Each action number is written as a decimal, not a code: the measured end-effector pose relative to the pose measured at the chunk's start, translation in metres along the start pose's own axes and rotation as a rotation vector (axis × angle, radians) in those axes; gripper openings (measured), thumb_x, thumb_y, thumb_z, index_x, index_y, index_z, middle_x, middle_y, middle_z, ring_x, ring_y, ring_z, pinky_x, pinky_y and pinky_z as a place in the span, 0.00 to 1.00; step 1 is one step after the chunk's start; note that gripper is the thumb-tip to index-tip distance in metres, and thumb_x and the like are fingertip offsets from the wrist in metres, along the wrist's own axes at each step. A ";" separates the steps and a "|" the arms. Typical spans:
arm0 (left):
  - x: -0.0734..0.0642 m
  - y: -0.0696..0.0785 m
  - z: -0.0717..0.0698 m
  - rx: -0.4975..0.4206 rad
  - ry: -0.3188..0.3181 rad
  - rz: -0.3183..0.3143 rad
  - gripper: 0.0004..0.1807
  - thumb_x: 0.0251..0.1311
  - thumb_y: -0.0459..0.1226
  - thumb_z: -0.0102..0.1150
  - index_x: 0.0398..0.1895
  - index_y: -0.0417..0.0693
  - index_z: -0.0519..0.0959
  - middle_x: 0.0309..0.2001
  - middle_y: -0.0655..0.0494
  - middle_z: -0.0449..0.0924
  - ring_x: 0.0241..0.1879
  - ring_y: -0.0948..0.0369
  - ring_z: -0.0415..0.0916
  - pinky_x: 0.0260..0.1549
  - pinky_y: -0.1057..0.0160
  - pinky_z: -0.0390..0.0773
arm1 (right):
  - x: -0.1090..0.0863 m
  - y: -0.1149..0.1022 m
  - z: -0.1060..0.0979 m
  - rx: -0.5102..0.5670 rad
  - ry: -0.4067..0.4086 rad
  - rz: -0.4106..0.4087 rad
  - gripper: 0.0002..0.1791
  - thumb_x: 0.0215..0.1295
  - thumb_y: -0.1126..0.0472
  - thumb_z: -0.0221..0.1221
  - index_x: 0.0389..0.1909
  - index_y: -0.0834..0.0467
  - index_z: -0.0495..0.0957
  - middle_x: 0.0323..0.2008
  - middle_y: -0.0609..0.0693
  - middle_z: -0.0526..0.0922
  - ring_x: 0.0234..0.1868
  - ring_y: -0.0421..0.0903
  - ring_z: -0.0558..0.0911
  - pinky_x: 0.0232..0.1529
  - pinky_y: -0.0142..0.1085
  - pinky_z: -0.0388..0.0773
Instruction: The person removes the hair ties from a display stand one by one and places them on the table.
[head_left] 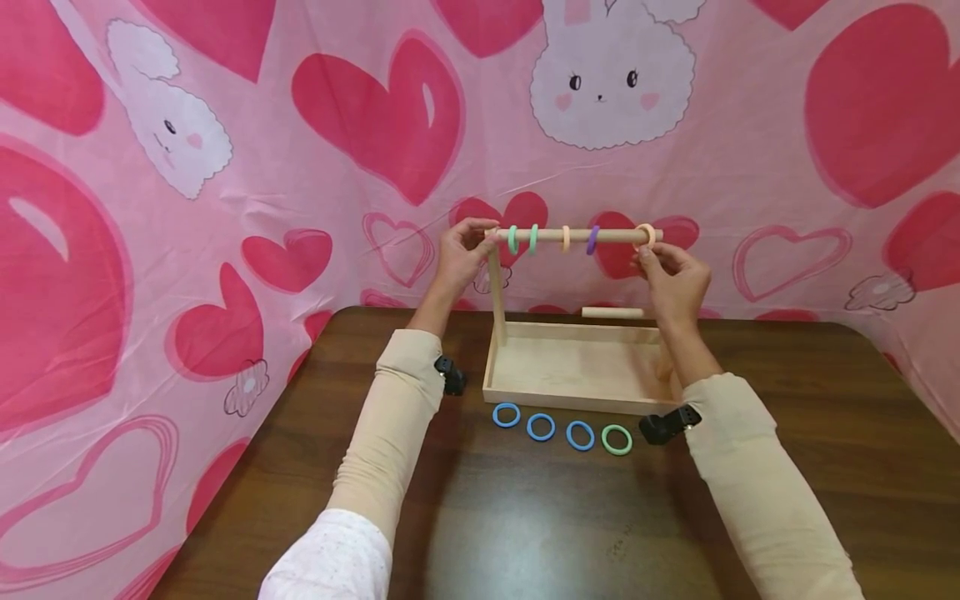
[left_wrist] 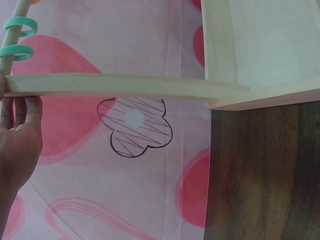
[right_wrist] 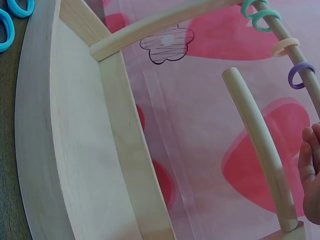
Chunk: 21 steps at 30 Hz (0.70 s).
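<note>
A wooden rod (head_left: 622,236) runs level above a shallow wooden tray (head_left: 570,403), meeting an upright post (head_left: 497,287) at its left end. My left hand (head_left: 460,257) grips that left end, thumb and fingers about the top of the post. On the rod hang two mint-green rings (head_left: 533,239), a peach ring (head_left: 566,239) and a purple ring (head_left: 592,240). At the rod's right end, my right hand (head_left: 678,283) pinches another peach ring (head_left: 646,226) that encircles the rod. In the right wrist view only part of the right hand (right_wrist: 312,170) shows.
In front of the tray, three blue rings (head_left: 506,405) and a green ring (head_left: 617,427) lie in a row on the dark wooden table (head_left: 510,533). A shorter wooden peg (head_left: 613,313) sticks out lower on the right. Behind stands a pink heart-patterned cloth (head_left: 330,167).
</note>
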<state>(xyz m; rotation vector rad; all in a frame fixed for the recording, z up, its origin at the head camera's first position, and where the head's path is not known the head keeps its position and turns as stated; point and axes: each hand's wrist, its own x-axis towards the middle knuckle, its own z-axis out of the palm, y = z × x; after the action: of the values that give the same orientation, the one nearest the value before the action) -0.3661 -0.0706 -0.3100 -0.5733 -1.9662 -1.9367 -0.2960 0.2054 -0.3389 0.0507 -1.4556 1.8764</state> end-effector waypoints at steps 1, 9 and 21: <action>0.000 0.000 0.000 -0.001 0.001 0.001 0.14 0.62 0.24 0.64 0.51 0.25 0.80 0.37 0.54 0.85 0.33 0.72 0.78 0.38 0.75 0.79 | 0.000 0.000 0.000 0.013 0.002 0.007 0.04 0.62 0.74 0.65 0.32 0.63 0.86 0.22 0.38 0.87 0.24 0.32 0.86 0.33 0.25 0.84; 0.001 0.002 0.000 -0.003 -0.003 0.011 0.14 0.62 0.23 0.64 0.50 0.24 0.80 0.36 0.55 0.85 0.33 0.72 0.77 0.37 0.75 0.79 | 0.003 -0.003 -0.006 0.031 0.021 0.028 0.05 0.62 0.72 0.66 0.30 0.61 0.86 0.21 0.39 0.87 0.23 0.33 0.86 0.32 0.24 0.84; 0.000 0.001 0.000 -0.005 -0.003 0.011 0.14 0.62 0.23 0.64 0.50 0.24 0.80 0.35 0.57 0.85 0.32 0.73 0.78 0.37 0.75 0.79 | 0.007 0.001 -0.014 0.050 0.025 0.036 0.07 0.62 0.71 0.66 0.28 0.57 0.85 0.20 0.41 0.87 0.21 0.34 0.86 0.30 0.24 0.83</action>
<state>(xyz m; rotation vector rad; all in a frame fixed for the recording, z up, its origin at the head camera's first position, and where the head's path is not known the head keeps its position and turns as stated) -0.3656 -0.0703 -0.3092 -0.5873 -1.9564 -1.9359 -0.2959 0.2214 -0.3410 0.0244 -1.4015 1.9354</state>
